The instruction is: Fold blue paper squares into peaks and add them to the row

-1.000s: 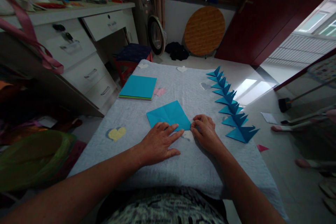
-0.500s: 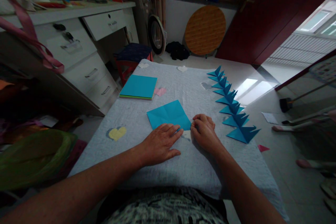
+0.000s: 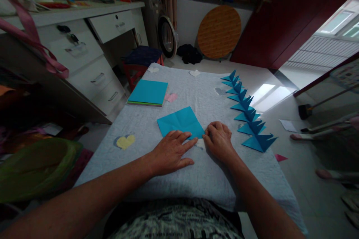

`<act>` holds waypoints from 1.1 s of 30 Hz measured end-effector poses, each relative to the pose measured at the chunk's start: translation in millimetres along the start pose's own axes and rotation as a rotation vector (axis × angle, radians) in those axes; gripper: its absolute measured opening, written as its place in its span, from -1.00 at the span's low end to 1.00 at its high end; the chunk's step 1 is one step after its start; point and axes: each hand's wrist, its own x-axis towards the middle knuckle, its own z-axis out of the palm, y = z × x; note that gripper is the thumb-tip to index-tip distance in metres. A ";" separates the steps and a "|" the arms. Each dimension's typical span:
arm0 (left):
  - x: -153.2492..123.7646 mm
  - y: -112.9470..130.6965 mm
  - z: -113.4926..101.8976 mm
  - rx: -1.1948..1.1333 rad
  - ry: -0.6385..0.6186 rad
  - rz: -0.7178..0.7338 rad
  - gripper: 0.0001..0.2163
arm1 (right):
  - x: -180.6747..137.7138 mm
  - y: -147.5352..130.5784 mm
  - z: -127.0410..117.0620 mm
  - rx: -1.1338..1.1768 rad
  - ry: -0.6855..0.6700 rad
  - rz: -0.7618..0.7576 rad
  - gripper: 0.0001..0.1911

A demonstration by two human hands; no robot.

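Note:
A sheet of blue origami paper point(image 3: 181, 121) with faint crease lines lies on the cloth in front of me, its near edge folded or straight under my fingers. My left hand point(image 3: 174, 152) rests flat with fingers spread, its fingertips pressing on the paper's near edge. At the paper's right corner, my right hand point(image 3: 218, 140) has its fingers curled together in a pinch on that corner. The fingertips of the right hand partly hide the corner.
Several folded blue paper cranes point(image 3: 252, 127) stand in a row along the table's right side. A stack of coloured paper point(image 3: 148, 92), blue on top, lies at the back left. The table is covered by a pale cloth point(image 3: 134, 186) with heart patches. A red stool point(image 3: 140, 63) stands behind.
Both hands have shifted very slightly along the paper's near edge, the left fingertips a little toward the right corner. The paper stays almost in place.

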 end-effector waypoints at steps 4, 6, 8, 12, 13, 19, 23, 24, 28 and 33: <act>-0.8 0.5 -0.8 0.000 -0.005 0.000 -0.37 | 0.4 3.3 -3.4 -0.011 -0.024 0.045 -0.92; -1.7 0.5 -0.7 -0.002 -0.007 -0.004 -0.37 | 0.1 5.8 -3.8 0.009 -0.030 0.060 -0.91; -2.5 0.4 -0.5 -0.003 -0.008 -0.005 -0.37 | -0.4 8.7 -3.2 0.040 -0.023 0.065 -0.89; -2.6 -0.4 -0.1 -0.001 0.000 0.001 -0.38 | -1.5 12.2 -4.3 0.142 0.083 0.069 -0.79; -2.4 -0.5 0.0 0.001 0.002 0.003 -0.38 | -1.9 11.6 -5.8 0.183 0.135 0.057 -0.76; -1.1 0.7 -0.5 0.005 0.010 -0.001 -0.37 | -5.6 -5.1 -9.6 0.524 0.097 -0.331 -0.75; -2.5 2.1 -2.0 0.012 0.023 -0.003 -0.38 | -7.1 -13.7 0.6 0.520 -0.016 -0.477 -0.72; -3.4 2.3 -2.4 0.014 0.028 -0.010 -0.38 | -7.1 -14.7 2.8 0.492 -0.020 -0.484 -0.72; -10.2 2.7 -3.1 0.026 0.035 -0.039 -0.37 | -6.8 -17.8 5.2 0.367 -0.053 -0.497 -0.72; -24.2 0.8 -2.0 0.083 0.036 -0.069 -0.37 | -7.9 -24.1 0.0 0.244 -0.093 -0.489 -0.80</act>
